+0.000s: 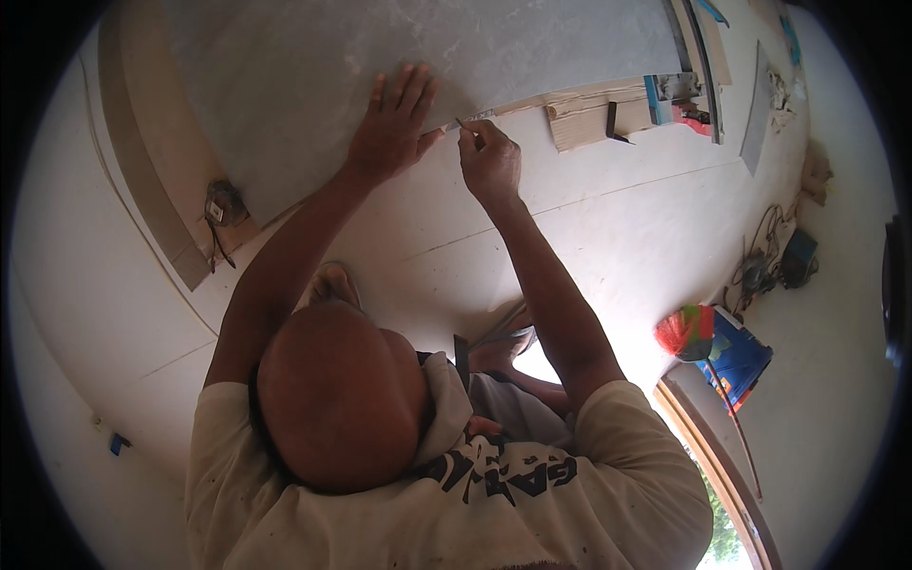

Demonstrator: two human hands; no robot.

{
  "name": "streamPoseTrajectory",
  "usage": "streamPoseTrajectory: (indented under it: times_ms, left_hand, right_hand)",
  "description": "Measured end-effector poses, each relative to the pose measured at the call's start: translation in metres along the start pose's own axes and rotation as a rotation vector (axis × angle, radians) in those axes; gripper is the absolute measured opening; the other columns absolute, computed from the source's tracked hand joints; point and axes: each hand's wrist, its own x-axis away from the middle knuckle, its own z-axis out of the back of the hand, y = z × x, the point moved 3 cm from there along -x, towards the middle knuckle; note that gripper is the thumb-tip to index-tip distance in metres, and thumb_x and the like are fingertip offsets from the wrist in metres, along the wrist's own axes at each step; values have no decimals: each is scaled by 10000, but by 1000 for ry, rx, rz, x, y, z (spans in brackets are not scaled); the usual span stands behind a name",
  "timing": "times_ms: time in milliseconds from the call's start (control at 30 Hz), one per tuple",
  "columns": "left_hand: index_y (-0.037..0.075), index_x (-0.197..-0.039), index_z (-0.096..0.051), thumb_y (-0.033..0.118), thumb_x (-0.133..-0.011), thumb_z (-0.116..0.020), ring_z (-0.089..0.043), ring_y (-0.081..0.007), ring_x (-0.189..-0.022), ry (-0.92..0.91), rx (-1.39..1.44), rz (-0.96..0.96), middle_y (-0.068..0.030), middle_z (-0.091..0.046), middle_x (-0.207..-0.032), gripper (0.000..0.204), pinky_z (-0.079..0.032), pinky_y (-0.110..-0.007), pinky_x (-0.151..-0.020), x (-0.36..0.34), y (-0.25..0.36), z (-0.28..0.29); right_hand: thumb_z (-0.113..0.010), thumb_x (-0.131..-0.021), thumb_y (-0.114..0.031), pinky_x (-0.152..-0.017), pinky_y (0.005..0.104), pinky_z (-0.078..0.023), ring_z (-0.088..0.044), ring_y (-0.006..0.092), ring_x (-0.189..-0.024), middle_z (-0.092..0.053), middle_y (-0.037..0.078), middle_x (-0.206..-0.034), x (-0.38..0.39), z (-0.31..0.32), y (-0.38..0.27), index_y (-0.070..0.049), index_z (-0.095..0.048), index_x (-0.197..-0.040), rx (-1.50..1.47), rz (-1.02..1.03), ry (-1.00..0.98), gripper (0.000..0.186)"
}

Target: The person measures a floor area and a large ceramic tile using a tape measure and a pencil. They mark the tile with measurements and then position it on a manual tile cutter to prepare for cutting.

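Observation:
My left hand (397, 123) lies open, fingers spread, on a large grey board (285, 85) with pale veining, near its lower edge. Just to the right, my right hand (489, 161) is closed in a pinch on a thin pointed tool (463, 124), held at the board's edge. Exactly what kind of tool it is, I cannot tell. A narrow marked strip shows along the edge behind my fingers, partly hidden.
A head and shoulders fill the lower middle, feet below the board. Cardboard (570, 128), a black bracket (612, 122) and tools lie right. A corded device (225, 203) is left. A broom (684, 332), blue container (736, 356) and cables stand near the doorway (684, 408).

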Motion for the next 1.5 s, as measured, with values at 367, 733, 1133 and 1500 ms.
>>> streamPoseTrajectory:
  times_ms: [367, 733, 1133, 1500]
  left_hand:
    - [26, -1417, -367, 459, -893, -589, -273, -316, -1411, 17, -51, -16, -157, -312, -1504, 715, -242, -545, -1132, -3, 0, -1]
    - [25, -1432, -344, 450, -899, -590, -277, -326, -1413, 49, 0, -20, -159, -316, -1507, 725, -227, -541, -1136, -3, 0, 0]
    - [38, -1443, -332, 466, -901, -581, -241, -315, -1429, -15, 2, 20, -142, -294, -1521, 734, -210, -537, -1149, -3, 1, -2]
    - [34, -1443, -331, 462, -900, -583, -236, -317, -1432, -14, 2, 19, -149, -291, -1520, 736, -207, -540, -1149, -3, 0, -3]
  right_hand:
    - [-627, -864, -179, -592, 392, -502, -647, 278, -583, -658, 144, -669, -11, -9, -4, -39, -685, -931, 7, 35, 41, 166]
    - [-628, -869, -190, -596, 413, -505, -643, 310, -602, -645, 137, -661, 20, 4, 12, -62, -678, -927, -64, -89, 31, 149]
    - [-647, -856, -159, -688, 397, -520, -662, 293, -735, -675, 141, -857, 7, -2, 8, -63, -695, -980, -101, 122, 121, 164]
    - [-648, -827, -155, -687, 429, -511, -648, 326, -761, -656, 124, -864, 2, -3, 7, -102, -706, -946, 2, 67, 62, 143]
